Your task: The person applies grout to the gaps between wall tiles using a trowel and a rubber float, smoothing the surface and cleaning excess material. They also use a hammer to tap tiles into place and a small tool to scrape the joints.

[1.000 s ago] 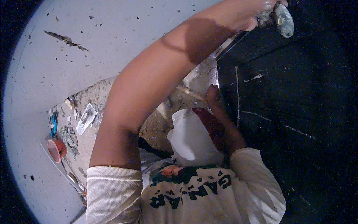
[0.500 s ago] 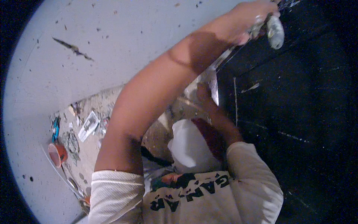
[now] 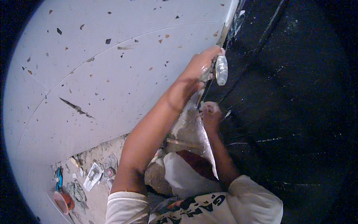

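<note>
My left hand [image 3: 206,63] is closed on a grey, smeared tool with an oblong pale part [image 3: 221,71] sticking out beside the fingers, at the seam where the white wall panel [image 3: 123,82] meets the black panel [image 3: 283,93]. Grey paste shows on the fingers and palm. Lower along that seam my right hand [image 3: 210,111] has its fingers curled at the panel edge. What they hold, if anything, is too small to make out. A bright, narrow strip [image 3: 208,149] runs down beside my right forearm.
Below the white panel, the dusty floor [image 3: 100,145] bears an orange bucket [image 3: 64,201], a teal tool [image 3: 59,178], a white tray [image 3: 93,176], crumpled grey material [image 3: 77,194] and scraps. A wooden stick [image 3: 182,143] lies between my arms.
My left hand with the tool has come down and leftward in view, as the camera's view shifted up the seam. My right hand has risen to the panel edge, its fingers now curled there.
</note>
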`<state>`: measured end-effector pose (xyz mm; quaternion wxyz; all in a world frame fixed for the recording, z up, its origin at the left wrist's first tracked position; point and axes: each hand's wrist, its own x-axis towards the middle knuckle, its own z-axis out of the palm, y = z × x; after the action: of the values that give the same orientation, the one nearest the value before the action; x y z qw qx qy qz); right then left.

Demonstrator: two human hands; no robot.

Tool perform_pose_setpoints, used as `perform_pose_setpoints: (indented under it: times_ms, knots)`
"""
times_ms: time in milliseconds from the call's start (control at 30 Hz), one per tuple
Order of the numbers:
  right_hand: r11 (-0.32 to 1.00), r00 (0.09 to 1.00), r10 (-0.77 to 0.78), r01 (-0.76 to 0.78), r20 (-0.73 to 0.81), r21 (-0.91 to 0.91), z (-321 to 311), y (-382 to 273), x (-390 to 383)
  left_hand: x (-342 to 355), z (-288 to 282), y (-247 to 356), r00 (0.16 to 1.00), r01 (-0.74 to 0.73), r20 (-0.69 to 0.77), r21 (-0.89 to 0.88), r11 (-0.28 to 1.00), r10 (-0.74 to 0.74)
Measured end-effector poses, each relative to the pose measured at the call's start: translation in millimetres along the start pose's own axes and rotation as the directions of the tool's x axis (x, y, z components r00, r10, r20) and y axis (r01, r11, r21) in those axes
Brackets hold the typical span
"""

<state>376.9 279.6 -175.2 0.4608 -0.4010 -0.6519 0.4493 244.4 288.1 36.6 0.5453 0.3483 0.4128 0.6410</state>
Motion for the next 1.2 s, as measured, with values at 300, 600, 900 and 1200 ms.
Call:
perform_pose_setpoints:
  times_ms: [300,600,900,1200]
  knots:
    - [0.922,0.896,-0.278,0.350,-0.347,0.165,-55,-226,32,-3,8,-1,1.000,0.003,-0.012,-0.025,1.000,-0.003]
    - [0.510,0.829,-0.548,0.435,0.109,-0.742,-46,-275,139,24,8,-14,0.998,-0.016,-0.068,-0.079,0.997,0.011]
    - [0.037,0.861,-0.375,0.383,0.343,-0.923,-30,-289,173,4,14,-13,0.981,-0.054,-0.187,-0.039,0.998,0.046]
    - [-0.084,0.806,-0.362,0.472,0.468,-0.878,-30,-297,188,6,11,-9,0.973,-0.058,-0.227,-0.046,0.997,0.046]
